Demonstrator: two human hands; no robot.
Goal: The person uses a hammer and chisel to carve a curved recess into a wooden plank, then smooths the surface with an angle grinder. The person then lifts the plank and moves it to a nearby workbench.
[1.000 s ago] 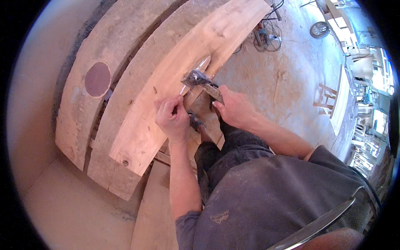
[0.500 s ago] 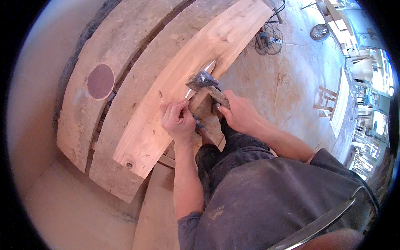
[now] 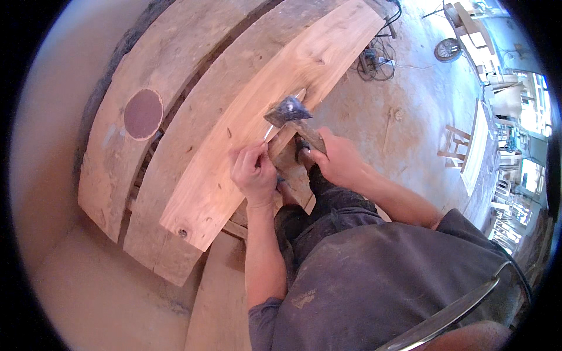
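Note:
My right hand (image 3: 338, 155) is closed around the wooden handle of a hammer (image 3: 287, 111) with a dark, worn metal head. That head is over a pale wooden board (image 3: 219, 152), near its right edge. My left hand (image 3: 254, 169) is at the same edge, fingers curled and thumb and forefinger pinched. From the pinch a thin, shiny metal piece (image 3: 268, 134) runs up behind the hammer head, its pointed far end (image 3: 301, 93) showing beyond. Its exact kind is unclear. The head hides its middle; I cannot tell whether the two touch.
The board lies on a bench of thick planks (image 3: 158, 234) with a gap between them. A round brown sanding disc (image 3: 143, 114) rests on the far left plank. Tangled cables (image 3: 376, 63) lie on the floor beyond; a wheel (image 3: 448, 50) and a wooden frame (image 3: 456, 143) stand at right.
The hammer head has shifted slightly right and covers more of the metal piece's far part. My left hand has moved slightly right; both grips look the same.

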